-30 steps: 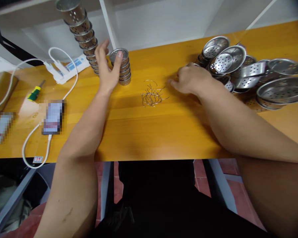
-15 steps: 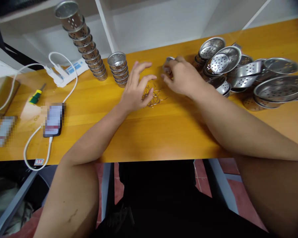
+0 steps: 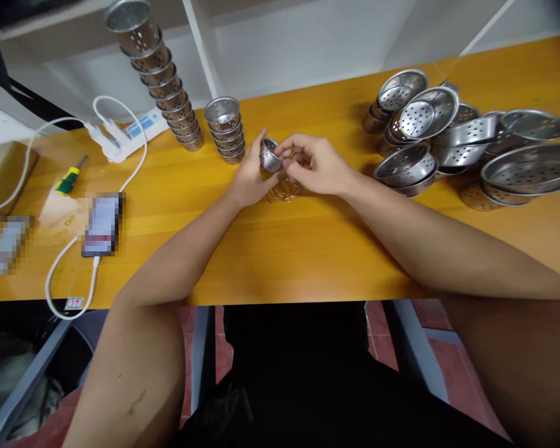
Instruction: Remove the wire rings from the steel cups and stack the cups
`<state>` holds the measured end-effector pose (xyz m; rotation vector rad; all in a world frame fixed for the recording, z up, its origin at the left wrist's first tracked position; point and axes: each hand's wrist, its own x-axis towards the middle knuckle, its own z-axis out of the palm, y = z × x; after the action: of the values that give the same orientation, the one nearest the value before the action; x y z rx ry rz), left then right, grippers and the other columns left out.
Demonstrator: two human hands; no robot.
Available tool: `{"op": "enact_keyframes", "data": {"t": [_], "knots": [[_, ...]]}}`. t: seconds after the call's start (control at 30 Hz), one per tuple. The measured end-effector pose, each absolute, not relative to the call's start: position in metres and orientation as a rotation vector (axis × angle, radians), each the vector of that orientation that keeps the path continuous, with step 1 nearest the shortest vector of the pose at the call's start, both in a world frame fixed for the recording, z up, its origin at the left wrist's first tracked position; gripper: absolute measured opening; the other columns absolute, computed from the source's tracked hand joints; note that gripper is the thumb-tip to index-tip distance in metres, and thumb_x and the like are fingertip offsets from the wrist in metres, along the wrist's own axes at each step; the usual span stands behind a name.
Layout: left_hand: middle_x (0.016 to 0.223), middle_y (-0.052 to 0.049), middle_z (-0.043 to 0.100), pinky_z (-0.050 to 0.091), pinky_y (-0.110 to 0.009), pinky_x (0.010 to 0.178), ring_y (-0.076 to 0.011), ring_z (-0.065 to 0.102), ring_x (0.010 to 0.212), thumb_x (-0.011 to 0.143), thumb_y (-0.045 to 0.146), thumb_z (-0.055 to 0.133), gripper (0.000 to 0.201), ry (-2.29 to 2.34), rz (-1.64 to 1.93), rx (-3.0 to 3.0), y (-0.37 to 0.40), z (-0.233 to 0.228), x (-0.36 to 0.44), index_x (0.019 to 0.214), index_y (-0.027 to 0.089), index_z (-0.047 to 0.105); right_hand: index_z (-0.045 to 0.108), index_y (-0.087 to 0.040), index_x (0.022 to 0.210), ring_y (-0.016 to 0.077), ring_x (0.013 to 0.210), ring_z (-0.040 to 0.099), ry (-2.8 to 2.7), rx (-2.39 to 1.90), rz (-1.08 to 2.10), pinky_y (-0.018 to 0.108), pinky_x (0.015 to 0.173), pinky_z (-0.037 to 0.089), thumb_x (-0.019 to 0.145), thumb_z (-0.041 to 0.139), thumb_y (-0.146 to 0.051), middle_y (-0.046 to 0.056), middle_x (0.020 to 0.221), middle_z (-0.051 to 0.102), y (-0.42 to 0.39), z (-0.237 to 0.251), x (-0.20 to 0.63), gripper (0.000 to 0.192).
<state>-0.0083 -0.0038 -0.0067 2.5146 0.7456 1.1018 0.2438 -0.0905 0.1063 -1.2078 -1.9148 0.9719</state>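
Observation:
A small perforated metal cup (image 3: 270, 157) is tilted between my two hands, above the tabletop. My left hand (image 3: 251, 178) cradles it from the left, fingers behind it and thumb stretched out below. At its right rim, the bent fingers of my right hand (image 3: 318, 163) are pinched. Whether a small piece is also between those fingertips is hidden. Under the hands lies a loose heap of thin curved wires (image 3: 284, 190), partly covered by my fingers. Just left stands a short stack of nested perforated cups (image 3: 227, 140).
A tall leaning stack of perforated cups (image 3: 168, 93) stands at the back left. Many perforated metal cups (image 3: 429, 118) lie piled on the right. A power strip (image 3: 140, 134), screwdriver (image 3: 70, 179), phone (image 3: 102, 224) and white cable (image 3: 51, 280) occupy the left side.
My right hand has come left and down from beside the cup pile, bringing the small cup to my left hand. The left hand's spread fingers have closed around the cup.

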Motion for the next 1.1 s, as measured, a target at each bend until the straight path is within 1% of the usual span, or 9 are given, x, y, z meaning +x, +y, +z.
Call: {"op": "enact_keyframes", "data": {"t": [0.07, 0.17, 0.27, 0.37, 0.5, 0.67, 0.8, 0.93, 1.1], "knots": [[0.197, -0.023, 0.058, 0.042, -0.073, 0.165, -0.0455, 0.056, 0.193, 0.124, 0.086, 0.068, 0.110, 0.772, 1.112, 2.479, -0.003, -0.006, -0.009, 0.207, 0.038, 0.014, 0.081, -0.029, 0.129, 0.0252, 0.080, 0.072, -1.790, -1.185, 1.060, 0.041, 0.071, 0.060, 0.117, 0.089, -0.068, 0.009, 0.110, 0.080, -0.087, 0.100, 0.239, 0.042], [0.197, -0.023, 0.057, 0.039, -0.076, 0.166, -0.0468, 0.054, 0.194, 0.123, 0.092, 0.064, 0.112, 0.781, 1.103, 2.482, 0.001, -0.010, -0.007, 0.206, 0.034, 0.016, 0.077, -0.029, 0.116, 0.0227, 0.072, 0.064, -1.697, -1.132, 1.113, 0.040, 0.066, 0.055, 0.118, 0.086, -0.086, 0.007, 0.098, 0.072, -0.083, 0.097, 0.235, 0.058], [0.201, -0.021, 0.053, 0.044, -0.076, 0.164, -0.0449, 0.055, 0.193, 0.120, 0.101, 0.055, 0.116, 0.750, 1.113, 2.519, 0.006, -0.012, -0.007, 0.206, 0.035, 0.013, 0.064, -0.029, 0.102, 0.0239, 0.073, 0.060, -1.670, -1.177, 1.066, 0.041, 0.066, 0.053, 0.111, 0.083, -0.108, 0.005, 0.089, 0.062, -0.081, 0.098, 0.235, 0.081], [0.205, -0.020, 0.050, 0.047, -0.075, 0.164, -0.0430, 0.054, 0.192, 0.118, 0.107, 0.042, 0.116, 0.696, 1.073, 2.558, 0.004, -0.010, -0.007, 0.205, 0.035, 0.015, 0.055, -0.029, 0.094, 0.0271, 0.081, 0.059, -1.698, -1.261, 1.008, 0.041, 0.069, 0.054, 0.107, 0.074, -0.120, 0.005, 0.083, 0.056, -0.081, 0.099, 0.236, 0.093], [0.205, -0.017, 0.052, 0.038, -0.078, 0.168, -0.0430, 0.044, 0.199, 0.114, 0.108, 0.054, 0.122, 0.753, 1.012, 2.499, -0.001, -0.007, -0.009, 0.205, 0.035, 0.020, 0.051, -0.028, 0.083, 0.0270, 0.086, 0.054, -1.812, -1.190, 0.900, 0.042, 0.076, 0.053, 0.110, 0.077, -0.114, 0.006, 0.082, 0.052, -0.083, 0.095, 0.237, 0.095], [0.194, -0.023, 0.062, 0.051, -0.077, 0.161, -0.0456, 0.062, 0.186, 0.119, 0.100, 0.060, 0.108, 0.666, 1.018, 2.511, 0.004, -0.007, -0.014, 0.196, 0.029, 0.036, 0.047, -0.028, 0.083, 0.0275, 0.090, 0.054, -1.942, -1.192, 0.797, 0.045, 0.083, 0.055, 0.114, 0.084, -0.101, 0.005, 0.085, 0.051, -0.083, 0.093, 0.240, 0.088], [0.190, -0.023, 0.064, 0.050, -0.071, 0.160, -0.0459, 0.064, 0.184, 0.121, 0.094, 0.064, 0.099, 0.654, 1.037, 2.527, 0.008, -0.007, -0.012, 0.192, 0.030, 0.039, 0.047, -0.029, 0.086, 0.0282, 0.090, 0.051, -1.937, -1.226, 0.806, 0.044, 0.080, 0.053, 0.107, 0.084, -0.110, 0.006, 0.086, 0.049, -0.081, 0.096, 0.242, 0.092], [0.191, -0.025, 0.061, 0.047, -0.071, 0.161, -0.0464, 0.061, 0.185, 0.120, 0.097, 0.061, 0.101, 0.650, 1.025, 2.535, 0.009, -0.008, -0.008, 0.192, 0.030, 0.036, 0.046, -0.029, 0.085, 0.0261, 0.084, 0.044, -1.858, -1.182, 0.910, 0.044, 0.076, 0.047, 0.097, 0.085, -0.119, 0.004, 0.084, 0.045, -0.073, 0.096, 0.245, 0.098], [0.188, -0.025, 0.063, 0.044, -0.070, 0.162, -0.0476, 0.061, 0.185, 0.115, 0.101, 0.068, 0.110, 0.725, 0.995, 2.510, 0.007, -0.004, -0.013, 0.192, 0.029, 0.038, 0.044, -0.030, 0.090, 0.0252, 0.076, 0.045, -1.596, -1.139, 1.056, 0.044, 0.069, 0.043, 0.102, 0.073, -0.120, 0.005, 0.083, 0.050, -0.070, 0.102, 0.247, 0.096]]}}
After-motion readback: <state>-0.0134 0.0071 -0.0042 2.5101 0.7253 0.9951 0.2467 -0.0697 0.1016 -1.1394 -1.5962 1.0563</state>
